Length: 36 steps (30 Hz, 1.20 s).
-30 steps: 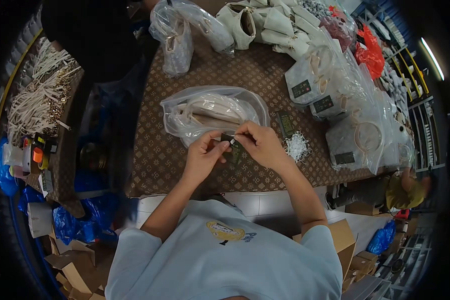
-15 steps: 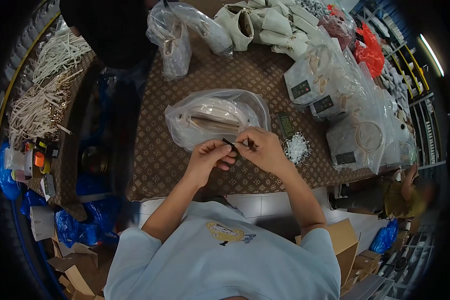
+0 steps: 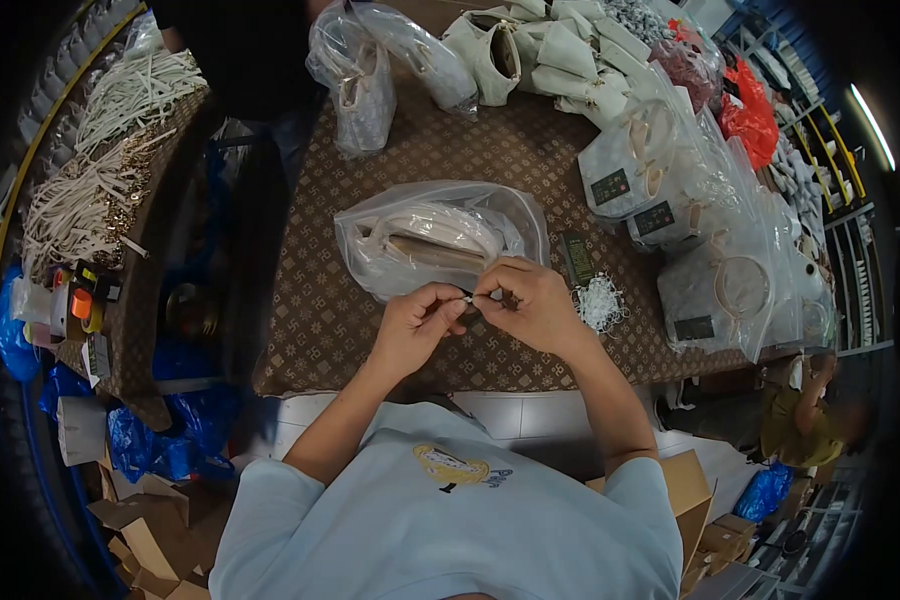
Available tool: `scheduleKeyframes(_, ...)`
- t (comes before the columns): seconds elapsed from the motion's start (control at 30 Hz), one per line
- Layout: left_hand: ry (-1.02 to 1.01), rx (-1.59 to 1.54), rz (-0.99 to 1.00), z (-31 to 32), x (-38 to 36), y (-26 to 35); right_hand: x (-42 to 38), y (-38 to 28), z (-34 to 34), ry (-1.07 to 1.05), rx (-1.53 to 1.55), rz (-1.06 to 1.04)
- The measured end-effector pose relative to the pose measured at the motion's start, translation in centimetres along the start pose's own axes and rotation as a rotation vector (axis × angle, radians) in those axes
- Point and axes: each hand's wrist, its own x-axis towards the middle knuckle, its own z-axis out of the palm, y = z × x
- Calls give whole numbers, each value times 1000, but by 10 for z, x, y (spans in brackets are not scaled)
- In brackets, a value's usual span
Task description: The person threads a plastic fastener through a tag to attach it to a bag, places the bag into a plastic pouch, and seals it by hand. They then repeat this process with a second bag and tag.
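Observation:
My left hand (image 3: 420, 325) and my right hand (image 3: 530, 305) meet at the fingertips, just in front of a clear plastic bag (image 3: 355, 270). Both are closed in a pinch on a small dark piece with a whitish bit (image 3: 468, 298), mostly hidden by the fingers. Inside the plastic lies a pale handbag (image 3: 440, 220) with a curved handle. Beside my right hand are a dark green tag card (image 3: 577, 258) and a tangled pile of white plastic loop strings (image 3: 600, 303).
Several plastic-wrapped pale handbags with dark tags (image 3: 690, 290) line the table's right side. More wrapped bags (image 3: 365, 105) and unwrapped pale bags (image 3: 485, 60) stand at the back. Straps (image 3: 85, 205) cover a left-hand table. A person in dark clothes (image 3: 240, 60) stands back left; another person (image 3: 810, 410) is at right.
The dark strip that stuck up from my left fingers is now mostly hidden. My fingertips have drawn closer together, with a whitish bit showing between them.

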Motion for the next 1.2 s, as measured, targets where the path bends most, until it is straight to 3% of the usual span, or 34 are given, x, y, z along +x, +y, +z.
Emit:
scheduleKeyframes(0.43, -30, -56, 4, -2, 0, -4, -1, -7, -2, -64, 116, 148)
scheduleKeyframes(0.73, -19, -21, 71, -1, -1, -5, -4, -12, 3, -23, -23, 60)
scheduleKeyframes(0.8, -55, -106, 63, -1, 0, -5, -5, -12, 2, 27, -220, -147)
scheduleKeyframes(0.83, -52, -106, 65, 0, 0, -5, -8, -15, 4, 25, -221, -151)
scheduleKeyframes(0.9, -22, -263, -62, 2, -1, -6, -15, -22, 13, 38, -485, -196)
scheduleKeyframes(1.03, 38, -366, -166, 4, -2, -3, -15, -24, 13, 114, -407, -224)
scheduleKeyframes(1.1, 23, -272, -115, 4, 2, 1, -12, -30, 4, 123, -247, 22)
scheduleKeyframes(1.2, -86, -34, -24, -5, 5, 1, -7, -19, -4, -5, -234, 11)
